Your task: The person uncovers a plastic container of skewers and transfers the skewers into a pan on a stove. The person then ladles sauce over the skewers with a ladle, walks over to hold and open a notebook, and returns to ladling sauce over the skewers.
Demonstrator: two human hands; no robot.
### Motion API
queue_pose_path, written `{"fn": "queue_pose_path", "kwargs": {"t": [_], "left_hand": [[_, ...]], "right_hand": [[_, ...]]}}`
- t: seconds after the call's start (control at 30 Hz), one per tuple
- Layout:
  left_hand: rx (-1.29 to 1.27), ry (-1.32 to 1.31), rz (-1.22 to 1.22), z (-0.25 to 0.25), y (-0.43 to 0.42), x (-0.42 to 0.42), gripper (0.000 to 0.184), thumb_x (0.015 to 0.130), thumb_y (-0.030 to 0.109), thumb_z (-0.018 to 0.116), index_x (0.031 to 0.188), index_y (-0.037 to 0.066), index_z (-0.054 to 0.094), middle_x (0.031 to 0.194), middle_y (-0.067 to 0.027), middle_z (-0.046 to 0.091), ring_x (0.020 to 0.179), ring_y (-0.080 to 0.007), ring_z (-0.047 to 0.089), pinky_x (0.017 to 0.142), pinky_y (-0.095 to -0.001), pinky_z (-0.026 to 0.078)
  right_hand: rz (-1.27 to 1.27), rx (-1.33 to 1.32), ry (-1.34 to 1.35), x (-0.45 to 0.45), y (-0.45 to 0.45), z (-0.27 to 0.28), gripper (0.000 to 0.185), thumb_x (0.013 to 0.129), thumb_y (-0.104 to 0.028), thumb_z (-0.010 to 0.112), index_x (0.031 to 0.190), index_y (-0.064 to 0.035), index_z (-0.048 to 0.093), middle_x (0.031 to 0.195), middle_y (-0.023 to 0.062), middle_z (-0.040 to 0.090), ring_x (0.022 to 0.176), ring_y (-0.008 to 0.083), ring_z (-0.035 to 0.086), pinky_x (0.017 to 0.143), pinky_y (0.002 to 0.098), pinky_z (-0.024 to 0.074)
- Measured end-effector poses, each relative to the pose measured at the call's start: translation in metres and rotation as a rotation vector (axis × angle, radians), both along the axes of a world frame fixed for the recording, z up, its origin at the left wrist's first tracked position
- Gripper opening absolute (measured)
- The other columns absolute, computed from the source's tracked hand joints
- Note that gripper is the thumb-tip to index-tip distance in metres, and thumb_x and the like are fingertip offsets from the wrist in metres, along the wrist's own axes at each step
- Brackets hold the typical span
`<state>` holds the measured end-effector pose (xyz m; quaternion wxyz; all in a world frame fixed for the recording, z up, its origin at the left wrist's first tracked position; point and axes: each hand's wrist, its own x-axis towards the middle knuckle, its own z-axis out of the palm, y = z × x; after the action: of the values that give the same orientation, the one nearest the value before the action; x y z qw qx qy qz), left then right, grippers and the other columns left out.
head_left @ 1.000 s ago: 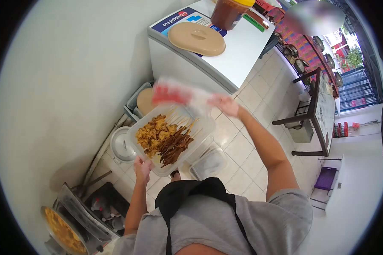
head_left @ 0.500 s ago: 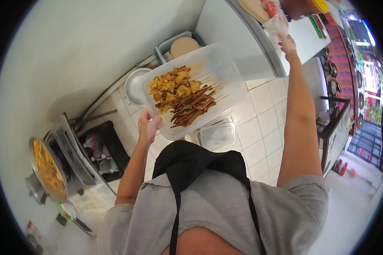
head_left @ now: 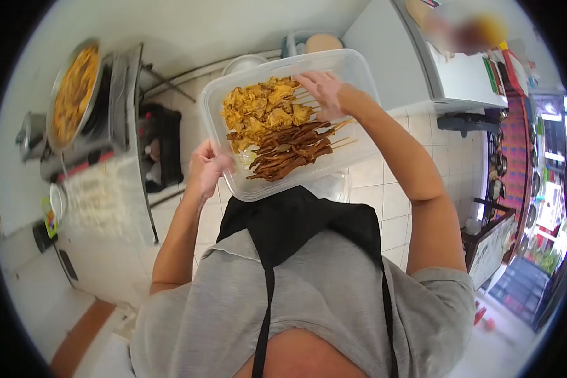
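Observation:
A clear plastic container (head_left: 358,135) is held in front of me over the floor, tilted slightly. My left hand (head_left: 209,169) grips its left side, thumb over the rim. Inside lie skewers of yellow-coated meat (head_left: 258,108) above skewers of darker brown strips (head_left: 290,151), their bare sticks pointing right. My right hand (head_left: 324,93) reaches into the container, fingers stretched out over the sticks of the yellow skewers. Whether its fingertips press on the sticks is hard to tell.
A wide pan of yellow food (head_left: 75,94) stands at the left beside a metal pot (head_left: 33,137). Tray-like pale pieces (head_left: 97,195) lie below it. A white cabinet (head_left: 384,57) stands at upper right, and another clear container (head_left: 327,188) lies on the tiled floor.
My right hand has left the plastic bag on the white cabinet and come down over the skewers. My left hand keeps its grip on the container. The whole view has turned.

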<state>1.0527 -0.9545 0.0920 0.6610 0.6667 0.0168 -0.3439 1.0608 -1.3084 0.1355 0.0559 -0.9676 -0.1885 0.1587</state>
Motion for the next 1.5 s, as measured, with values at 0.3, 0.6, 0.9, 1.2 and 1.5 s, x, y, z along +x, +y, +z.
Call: {"fn": "queue_pose_path", "kwargs": {"t": [0.3, 0.6, 0.9, 1.2, 1.5], "left_hand": [[-0.017, 0.149, 0.198, -0.016, -0.033, 0.001, 0.034, 0.071, -0.004, 0.057, 0.104, 0.003, 0.059, 0.089, -0.0061, 0.064, 0.072, -0.0146, 0.063, 0.062, -0.0294, 0.054], [0.092, 0.095, 0.293, 0.007, -0.025, 0.005, 0.036, 0.071, -0.003, 0.057, 0.107, 0.002, 0.06, 0.095, -0.0087, 0.065, 0.072, -0.0175, 0.064, 0.065, -0.0315, 0.055], [0.224, 0.107, 0.322, 0.046, -0.04, 0.011, 0.036, 0.069, 0.0, 0.06, 0.105, 0.003, 0.06, 0.093, -0.0085, 0.065, 0.071, -0.0162, 0.064, 0.061, -0.0299, 0.054], [0.217, 0.193, 0.375, 0.083, -0.046, 0.031, 0.024, 0.066, -0.005, 0.058, 0.09, 0.003, 0.058, 0.078, -0.005, 0.061, 0.064, -0.0137, 0.06, 0.057, -0.0276, 0.05], [0.259, 0.179, 0.296, 0.083, -0.038, 0.054, 0.037, 0.07, -0.003, 0.059, 0.107, 0.003, 0.06, 0.094, -0.0087, 0.066, 0.074, -0.0162, 0.064, 0.065, -0.0296, 0.053]], "right_hand": [[0.159, -0.028, 0.263, 0.058, -0.028, -0.056, 0.105, 0.058, -0.029, 0.082, 0.144, -0.0053, 0.025, 0.134, 0.018, 0.041, 0.123, 0.0341, 0.043, 0.105, 0.0421, 0.0343], [0.271, 0.201, 0.17, 0.101, -0.028, -0.062, 0.096, 0.058, -0.03, 0.084, 0.135, -0.0027, 0.034, 0.123, 0.0179, 0.046, 0.116, 0.037, 0.045, 0.098, 0.043, 0.0392], [0.293, 0.321, 0.037, 0.107, -0.029, -0.081, 0.078, 0.059, -0.022, 0.079, 0.124, -0.0041, 0.04, 0.114, 0.0173, 0.046, 0.107, 0.0354, 0.049, 0.09, 0.0431, 0.0419], [0.426, 0.22, -0.043, 0.124, -0.032, -0.055, 0.058, 0.073, -0.02, 0.068, 0.119, -0.0053, 0.038, 0.096, 0.0135, 0.056, 0.098, 0.0367, 0.054, 0.081, 0.0452, 0.0438], [0.367, 0.361, 0.151, 0.133, -0.043, -0.009, 0.023, 0.09, -0.018, 0.049, 0.109, -0.0074, 0.04, 0.093, 0.0171, 0.056, 0.089, 0.0381, 0.06, 0.076, 0.0459, 0.049]]}}
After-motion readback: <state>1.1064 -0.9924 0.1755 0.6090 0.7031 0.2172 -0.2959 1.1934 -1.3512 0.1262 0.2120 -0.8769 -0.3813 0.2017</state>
